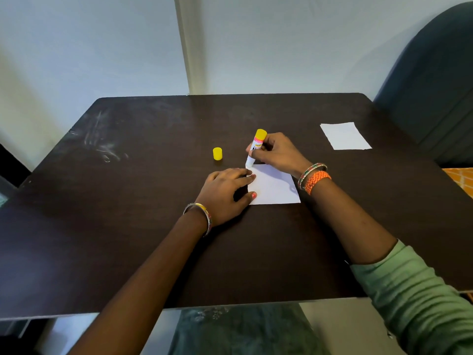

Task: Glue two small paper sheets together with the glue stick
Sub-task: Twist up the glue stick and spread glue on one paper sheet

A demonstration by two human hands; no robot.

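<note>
My left hand (pixel 225 190) presses flat on the near paper sheet (pixel 275 187) at frame centre; it looks light and slippery, so I pin it. Right hand (pixel 275 153) fingers wrap the rigid glue stick (pixel 256 147) mid-barrel, tip on the sheet's far corner. The second sheet (pixel 344 135) lies on the table (pixel 128 226), upper right.

Right hand (pixel 275 155) gripping uncapped glue stick (pixel 256 147) on near sheet (pixel 275 187), left hand (pixel 226 192) pressing sheet, yellow cap (pixel 217 153) beside
</note>
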